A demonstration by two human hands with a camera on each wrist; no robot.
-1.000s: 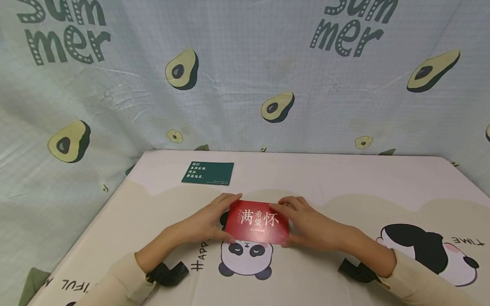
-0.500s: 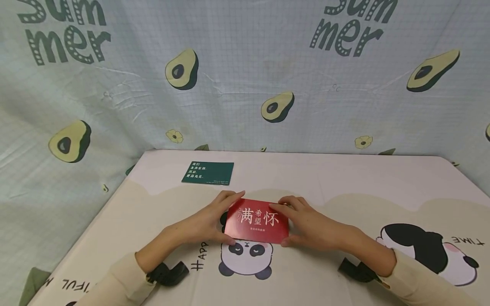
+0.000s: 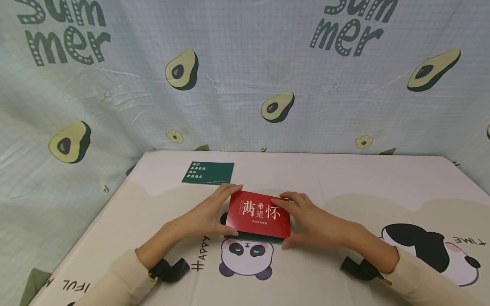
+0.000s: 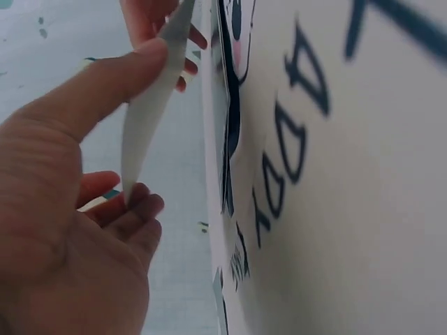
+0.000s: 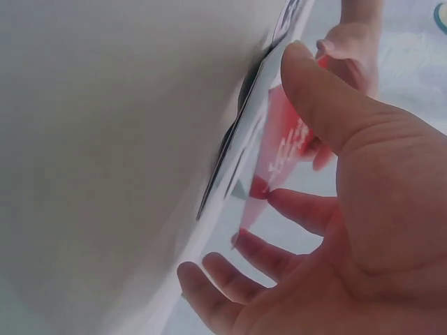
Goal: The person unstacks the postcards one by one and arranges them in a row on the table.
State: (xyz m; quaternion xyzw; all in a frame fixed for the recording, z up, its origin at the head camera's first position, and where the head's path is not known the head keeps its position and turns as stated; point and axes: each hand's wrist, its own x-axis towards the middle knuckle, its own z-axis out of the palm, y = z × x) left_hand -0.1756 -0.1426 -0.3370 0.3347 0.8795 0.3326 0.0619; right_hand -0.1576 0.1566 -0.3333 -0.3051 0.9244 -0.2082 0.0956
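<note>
A red card [image 3: 260, 225] with white Chinese characters is held between both hands, lifted off the table and slightly bowed. The left hand [image 3: 206, 219] pinches its left side, thumb at the near edge and fingers at the far edge; the pale underside shows in the left wrist view. At its right side, the right hand [image 3: 317, 225] has the thumb by the near corner and the index finger on the far edge. Beneath the red card, a dark green card [image 3: 264, 239] shows along its near edge. The wrist views show a gap between the red card and what lies below.
Another green card [image 3: 208, 173] with white writing lies flat farther back on the left. The table [image 3: 344, 178] has a cream cloth printed with pandas and letters. A fabric backdrop [image 3: 229, 63] with avocados stands behind it. Each wrist wears a black device [image 3: 170, 270].
Both hands have raised the red card a little and moved it away from the person, uncovering a strip of dark green card beneath. The back green card has stayed put.
</note>
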